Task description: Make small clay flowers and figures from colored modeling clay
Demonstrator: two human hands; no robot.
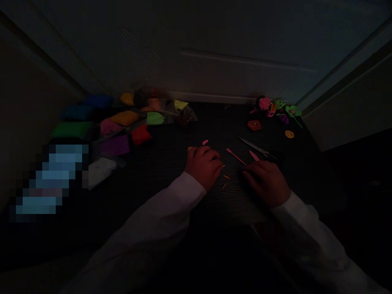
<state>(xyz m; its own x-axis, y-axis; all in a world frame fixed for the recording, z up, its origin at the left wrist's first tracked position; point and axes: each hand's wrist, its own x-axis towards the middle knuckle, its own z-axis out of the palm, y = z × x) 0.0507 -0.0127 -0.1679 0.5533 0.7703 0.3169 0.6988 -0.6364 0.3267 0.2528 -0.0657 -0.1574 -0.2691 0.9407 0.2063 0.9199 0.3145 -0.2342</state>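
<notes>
The scene is very dark. My left hand rests on a dark ribbed mat with its fingers curled; whether it holds anything is hidden. Small orange slivers lie just right of it. My right hand lies palm down with fingers together, beside a thin pink stick tool. A second pink tool and a small pink clay piece lie close by. Scissors lie just beyond my right hand.
Several bags of coloured modelling clay are heaped at the back left. Finished clay flowers sit at the back right, with a red one and a small yellow piece. A wall runs behind.
</notes>
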